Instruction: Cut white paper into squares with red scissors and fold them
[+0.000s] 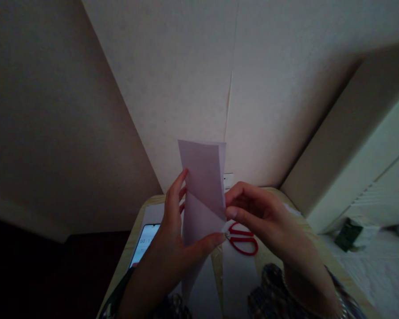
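A folded sheet of white paper (201, 177) stands upright between my hands above the small wooden table. My left hand (182, 237) grips it from the left, fingers behind the left edge and thumb across the front. At the right edge, my right hand (252, 206) pinches the paper between thumb and fingertips. The paper's layers part slightly along its right side. Just below my right hand lies a pair of red-handled scissors (244, 239), the blades hidden behind my left thumb and the paper.
White paper strips (239, 274) lie on the pale wooden table (267, 261). A lit phone (146, 241) rests at the left, partly behind my left arm. A wall with a socket (228, 179) rises behind the table. Right of it are a white panel and a dark green packet (348, 235).
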